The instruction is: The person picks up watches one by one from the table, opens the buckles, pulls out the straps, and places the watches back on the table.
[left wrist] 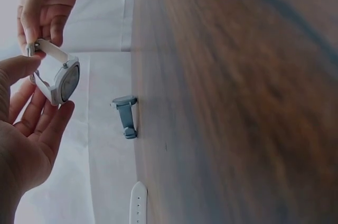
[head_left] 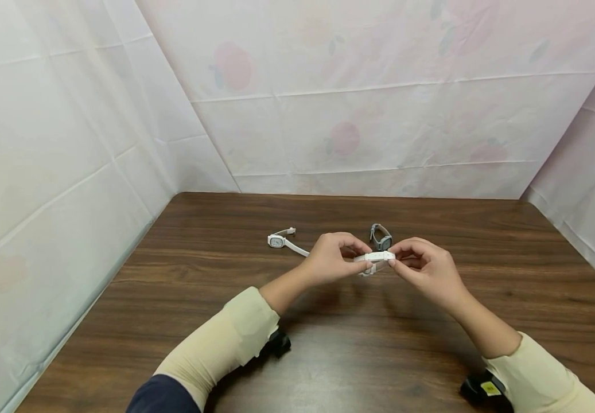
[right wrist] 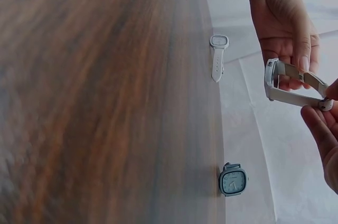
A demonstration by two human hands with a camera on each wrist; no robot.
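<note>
Midair, white watch (head_left: 374,257) pinched between left hand (head_left: 331,259), right hand (head_left: 428,269)

a dark brown wooden surface (head_left: 359,350) is carrying two watches. a white watch (head_left: 279,241) is lying toward the far left with its strap stretching out flat to the right. a grey watch (head_left: 380,236) is sitting a little to its right, well apart from it, standing on edge with its strap closed in a loop.

Left-wrist view cuts off the white watch (left wrist: 138,203).
</note>
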